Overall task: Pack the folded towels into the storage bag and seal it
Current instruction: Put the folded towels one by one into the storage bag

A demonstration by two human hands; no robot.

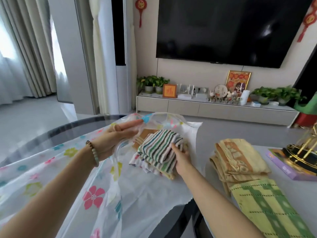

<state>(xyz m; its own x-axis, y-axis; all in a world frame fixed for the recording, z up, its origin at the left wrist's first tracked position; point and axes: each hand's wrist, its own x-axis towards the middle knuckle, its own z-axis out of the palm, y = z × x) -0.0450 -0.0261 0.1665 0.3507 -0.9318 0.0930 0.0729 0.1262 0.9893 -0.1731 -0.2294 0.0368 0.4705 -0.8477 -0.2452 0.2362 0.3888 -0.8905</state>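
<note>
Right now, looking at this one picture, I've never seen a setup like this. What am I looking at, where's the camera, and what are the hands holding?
No machine here: these are a person's two bare hands, filmed by one wide-angle camera worn on the head, looking forward and down. The left hand lifts the mouth of a clear flowered storage bag spread on the table. The right hand grips a folded stack of striped towels at that opening. To the right lie yellow-orange towels and a green-patterned towel, not yet packed.
</note>
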